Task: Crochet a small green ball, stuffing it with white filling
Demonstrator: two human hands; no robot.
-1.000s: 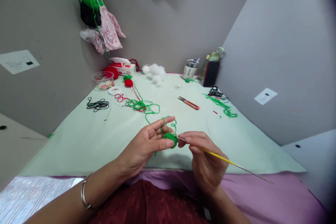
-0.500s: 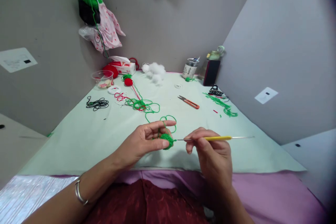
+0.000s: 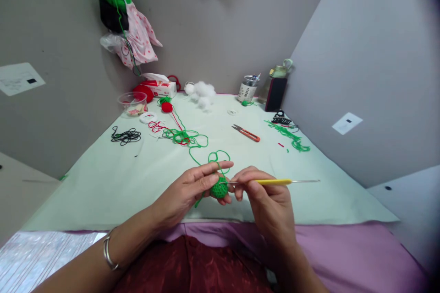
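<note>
Near the table's front edge, my left hand (image 3: 192,187) grips a small round piece of green crochet (image 3: 219,188) between thumb and fingers, its index finger stretched out with green yarn running over it. My right hand (image 3: 266,197) is closed around a crochet hook with a yellow handle (image 3: 275,182), held level. The hook's thin metal tip lies at the upper face of the crochet piece; whether it passes through a stitch I cannot tell. From the piece, green yarn (image 3: 197,139) leads back to a loose tangle on the table.
Orange-handled thread snips (image 3: 245,132) lie beyond my hands. Black cord (image 3: 126,136) is at left, cut green yarn strands (image 3: 288,135) at right. Farther back stand a plastic tub (image 3: 133,104), a tissue box (image 3: 163,87), white stuffing (image 3: 203,93), a can (image 3: 248,88) and a phone (image 3: 276,94).
My right hand has moved left, bringing the hook's tip over the crochet piece. The piece has turned in my left hand, showing its round face, and my left thumb has shifted up.
</note>
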